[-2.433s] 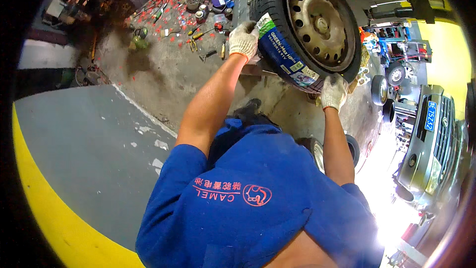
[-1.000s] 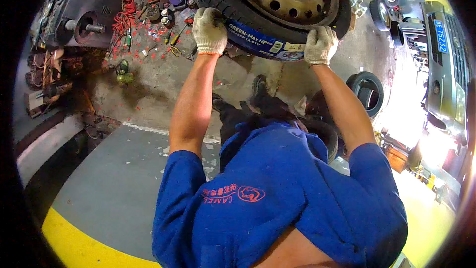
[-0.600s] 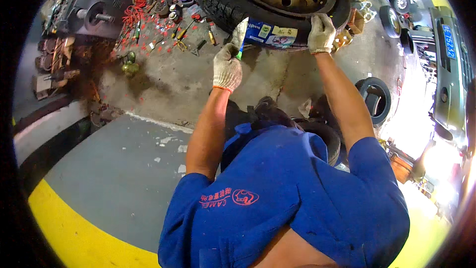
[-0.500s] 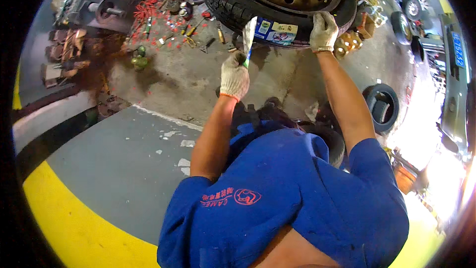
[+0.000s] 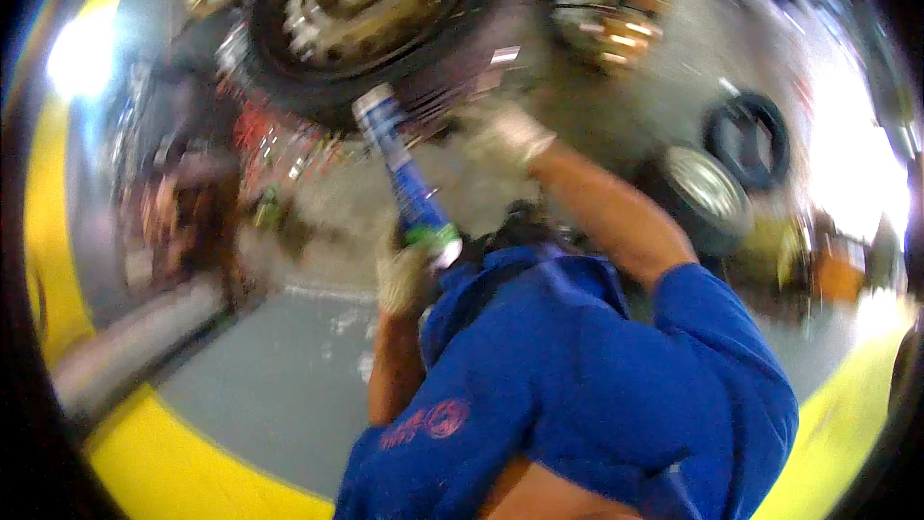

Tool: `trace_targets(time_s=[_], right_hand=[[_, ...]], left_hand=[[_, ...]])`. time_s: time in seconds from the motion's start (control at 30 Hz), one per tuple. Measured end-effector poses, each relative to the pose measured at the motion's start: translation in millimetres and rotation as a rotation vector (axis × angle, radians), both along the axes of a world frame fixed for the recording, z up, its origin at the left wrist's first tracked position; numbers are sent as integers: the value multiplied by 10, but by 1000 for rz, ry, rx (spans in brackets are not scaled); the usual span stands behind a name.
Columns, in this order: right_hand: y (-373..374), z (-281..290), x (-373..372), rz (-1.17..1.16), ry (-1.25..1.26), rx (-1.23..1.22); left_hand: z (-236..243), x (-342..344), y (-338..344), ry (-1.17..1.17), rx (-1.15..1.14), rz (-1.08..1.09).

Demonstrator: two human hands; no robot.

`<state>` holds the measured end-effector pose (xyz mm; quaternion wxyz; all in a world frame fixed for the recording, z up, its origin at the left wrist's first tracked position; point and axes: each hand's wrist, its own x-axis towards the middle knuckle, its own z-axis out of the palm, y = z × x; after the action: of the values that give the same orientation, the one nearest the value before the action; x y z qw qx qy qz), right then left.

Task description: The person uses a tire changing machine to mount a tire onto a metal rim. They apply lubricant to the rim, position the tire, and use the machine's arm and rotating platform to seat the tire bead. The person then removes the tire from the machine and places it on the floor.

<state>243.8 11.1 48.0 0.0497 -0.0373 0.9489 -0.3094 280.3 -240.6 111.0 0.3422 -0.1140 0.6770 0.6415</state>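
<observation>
My left hand [image 5: 402, 274], in a pale knit work glove, is closed on the green-and-white lower end of a long printed tyre label [image 5: 409, 183]. The strip is mostly blue, and its upper end stands in front of the tyre [image 5: 308, 96], seemingly apart from it. That tyre sits on a rusty steel wheel [image 5: 375, 0]. My right hand [image 5: 500, 135], gloved too, is close to the tyre's near right side. Its fingers are smeared by motion, so their pose is hidden.
On the right are a wheel with a pale rim [image 5: 707, 183] and a loose tyre [image 5: 746, 140]. Shiny parts [image 5: 611, 34] sit beyond my right hand. Red scraps [image 5: 265, 130] litter the concrete at left. A grey platform [image 5: 269, 376] with yellow edging lies near me.
The label was partly on the tyre and now hangs as a long strip from my left hand. My right hand has left the tyre's edge. The whole view has swung.
</observation>
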Motion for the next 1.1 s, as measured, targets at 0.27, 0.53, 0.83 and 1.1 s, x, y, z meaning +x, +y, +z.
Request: trace_targets(time_s=[0.27, 0.53, 0.83, 1.1], right_hand=[[-678, -405, -108, -366, -634, -1992], [-404, -421, -115, -745, -179, -1388], [507, 121, 1494, -1302, 433, -1756], [903, -195, 2372, -1562, 615, -1894]], left_hand=[[-506, -349, 116, 548, -14, -674], [-661, -981, 11, -215, -22, -905], [-190, -1057, 1699, 389, 155, -1021], [-670, -733, 2734, 776, -106, -839]])
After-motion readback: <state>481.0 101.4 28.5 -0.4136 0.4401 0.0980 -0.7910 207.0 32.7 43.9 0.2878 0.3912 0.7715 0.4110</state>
